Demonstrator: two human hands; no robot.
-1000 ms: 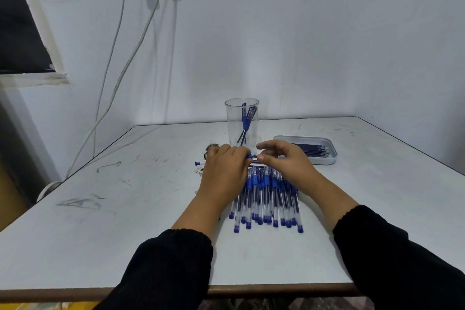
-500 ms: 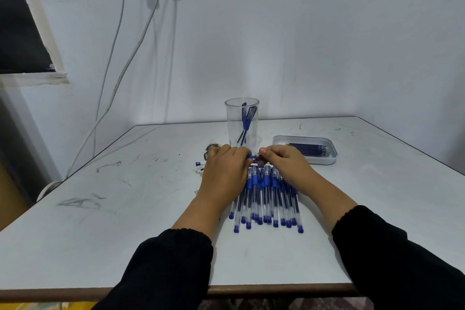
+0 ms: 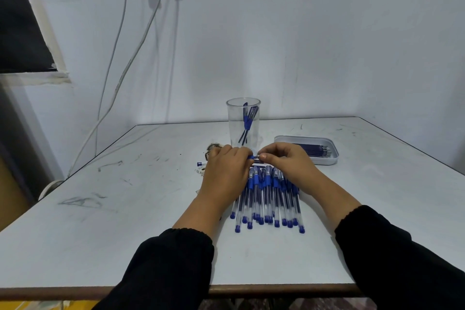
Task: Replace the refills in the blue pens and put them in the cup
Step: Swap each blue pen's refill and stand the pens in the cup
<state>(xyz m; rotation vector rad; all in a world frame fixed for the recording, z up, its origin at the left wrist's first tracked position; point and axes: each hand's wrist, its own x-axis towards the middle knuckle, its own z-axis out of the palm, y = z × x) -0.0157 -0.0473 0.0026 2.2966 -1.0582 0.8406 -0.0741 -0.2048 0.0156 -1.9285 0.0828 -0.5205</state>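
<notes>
My left hand [image 3: 226, 171] and my right hand [image 3: 286, 162] meet in front of the clear plastic cup [image 3: 243, 123]. Between them they hold one blue pen [image 3: 253, 157] level: the left grips its barrel, its blue end cap [image 3: 199, 164] sticking out past that hand, and the right pinches its tip end. The cup stands upright with a couple of blue pens leaning inside. A row of several blue pens [image 3: 266, 199] lies on the table under and in front of both hands. Dark refills [image 3: 313, 150] lie in a shallow grey tray [image 3: 327, 160] to the right.
The white table [image 3: 125, 221] is scuffed. Small loose bits [image 3: 198, 171] and a brownish clump [image 3: 212, 147] lie left of the hands. Cables [image 3: 120, 75] hang down the wall at the left. The table's front edge runs just above my black sleeves.
My right hand has drawn in toward the left, its fingers curling tighter on the pen's tip end. The left hand, cup and pen row stay as they were.
</notes>
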